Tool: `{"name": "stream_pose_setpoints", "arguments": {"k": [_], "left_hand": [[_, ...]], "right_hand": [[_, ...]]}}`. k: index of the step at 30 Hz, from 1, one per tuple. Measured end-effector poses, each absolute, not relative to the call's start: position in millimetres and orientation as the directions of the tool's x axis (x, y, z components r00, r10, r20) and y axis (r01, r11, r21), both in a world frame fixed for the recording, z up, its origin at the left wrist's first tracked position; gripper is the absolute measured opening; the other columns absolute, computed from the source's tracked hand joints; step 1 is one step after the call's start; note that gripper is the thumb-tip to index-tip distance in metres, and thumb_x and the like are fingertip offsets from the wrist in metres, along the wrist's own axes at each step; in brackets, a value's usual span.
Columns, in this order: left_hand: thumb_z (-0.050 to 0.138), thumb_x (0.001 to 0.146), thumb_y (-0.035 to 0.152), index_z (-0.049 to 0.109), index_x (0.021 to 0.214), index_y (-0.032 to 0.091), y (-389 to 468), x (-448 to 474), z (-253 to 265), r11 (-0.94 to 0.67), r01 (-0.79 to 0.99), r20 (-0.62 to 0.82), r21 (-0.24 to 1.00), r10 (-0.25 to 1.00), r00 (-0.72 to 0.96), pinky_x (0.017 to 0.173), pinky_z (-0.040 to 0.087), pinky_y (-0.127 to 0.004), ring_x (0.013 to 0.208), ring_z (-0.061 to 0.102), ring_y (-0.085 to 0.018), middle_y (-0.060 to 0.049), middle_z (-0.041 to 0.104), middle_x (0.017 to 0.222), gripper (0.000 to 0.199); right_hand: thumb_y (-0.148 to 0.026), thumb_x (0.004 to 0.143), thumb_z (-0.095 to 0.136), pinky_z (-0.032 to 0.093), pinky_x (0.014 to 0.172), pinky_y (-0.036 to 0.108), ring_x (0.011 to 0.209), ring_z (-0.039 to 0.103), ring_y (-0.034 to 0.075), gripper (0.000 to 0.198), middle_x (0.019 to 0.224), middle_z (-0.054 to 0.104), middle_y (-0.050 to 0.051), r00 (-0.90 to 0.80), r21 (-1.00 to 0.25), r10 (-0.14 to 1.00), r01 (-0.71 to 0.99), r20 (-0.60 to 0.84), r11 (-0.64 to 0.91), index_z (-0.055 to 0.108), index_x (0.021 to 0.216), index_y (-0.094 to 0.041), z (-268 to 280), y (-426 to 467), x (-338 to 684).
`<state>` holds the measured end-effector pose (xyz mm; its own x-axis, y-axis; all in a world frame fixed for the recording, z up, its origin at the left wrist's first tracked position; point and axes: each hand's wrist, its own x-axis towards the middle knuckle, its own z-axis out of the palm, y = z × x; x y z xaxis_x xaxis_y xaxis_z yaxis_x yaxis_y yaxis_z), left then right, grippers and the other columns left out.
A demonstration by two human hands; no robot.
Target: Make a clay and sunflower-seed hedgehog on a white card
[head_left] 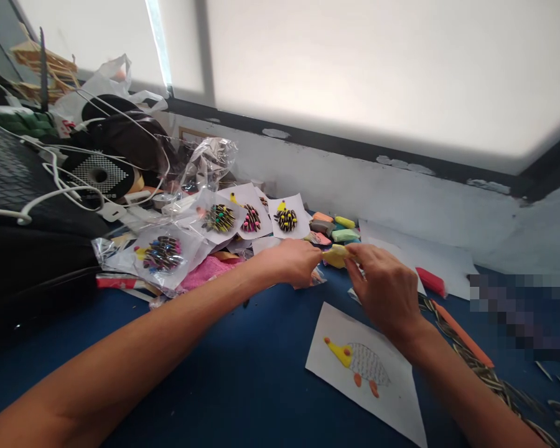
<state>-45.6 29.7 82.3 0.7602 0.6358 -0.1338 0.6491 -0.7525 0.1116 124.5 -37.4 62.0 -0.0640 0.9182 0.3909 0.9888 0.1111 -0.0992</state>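
Observation:
My left hand is closed at the left end of a small yellow packet, which looks like wrapped modelling clay. At its other end, my right hand pinches the packet between thumb and fingers. Below my right hand lies a white paper card with a hedgehog on it. The hedgehog has a yellow clay head, orange-brown feet, nose and eye or ear, and a pencil-drawn body. Several coloured clay packets lie just beyond my hands. Crumpled clear wrapping shows under my left hand.
Finished-looking hedgehog cards with dark seed spines stand at the back, some in clear plastic. Sunflower seeds and an orange strip lie at right, near a red clay packet. Cables and a black bag crowd the left.

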Motion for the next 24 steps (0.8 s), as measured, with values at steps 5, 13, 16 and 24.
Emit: {"name": "stream_pose_setpoints", "arguments": {"k": [5, 13, 16, 24], "left_hand": [[0.059, 0.079, 0.02, 0.065, 0.093, 0.014, 29, -46, 83, -0.752, 0.649, -0.12, 0.111, 0.639, 0.76, 0.068, 0.047, -0.03, 0.082, 0.064, -0.023, -0.012, 0.069, 0.089, 0.017], [0.058, 0.079, 0.019, 0.065, 0.093, 0.015, 34, -47, 75, -0.78, 0.616, -0.065, 0.113, 0.613, 0.788, 0.071, 0.048, -0.033, 0.083, 0.064, -0.025, -0.012, 0.068, 0.089, 0.017], [0.057, 0.081, 0.017, 0.064, 0.099, 0.013, 32, -47, 75, -0.793, 0.599, -0.026, 0.106, 0.6, 0.799, 0.075, 0.049, -0.034, 0.092, 0.063, -0.027, -0.014, 0.068, 0.1, 0.02], [0.057, 0.077, 0.006, 0.066, 0.093, 0.013, 26, -34, 68, -0.876, 0.471, -0.021, 0.103, 0.472, 0.881, 0.084, 0.047, -0.032, 0.099, 0.062, -0.025, -0.011, 0.069, 0.105, 0.019]], "right_hand": [[-0.036, 0.094, 0.06, 0.054, 0.085, 0.042, 0.101, 0.064, 0.02, 0.033, 0.125, 0.062, 0.008, -0.262, 0.104, 0.938, 0.964, 0.225, 0.244, 0.06, 0.123, -0.02, 44, -44, 126], [-0.036, 0.095, 0.059, 0.054, 0.086, 0.042, 0.103, 0.063, 0.02, 0.033, 0.127, 0.061, 0.009, -0.334, 0.19, 0.934, 0.932, 0.126, 0.308, 0.06, 0.124, -0.021, 37, -37, 129], [-0.036, 0.094, 0.059, 0.054, 0.085, 0.042, 0.103, 0.063, 0.02, 0.034, 0.126, 0.061, 0.009, -0.32, 0.168, 0.937, 0.94, 0.139, 0.296, 0.059, 0.125, -0.02, 36, -34, 128], [-0.036, 0.094, 0.06, 0.054, 0.085, 0.043, 0.102, 0.064, 0.021, 0.035, 0.125, 0.061, 0.009, -0.314, 0.011, 0.933, 0.948, 0.175, 0.317, 0.059, 0.125, -0.02, 36, -41, 131]]}}
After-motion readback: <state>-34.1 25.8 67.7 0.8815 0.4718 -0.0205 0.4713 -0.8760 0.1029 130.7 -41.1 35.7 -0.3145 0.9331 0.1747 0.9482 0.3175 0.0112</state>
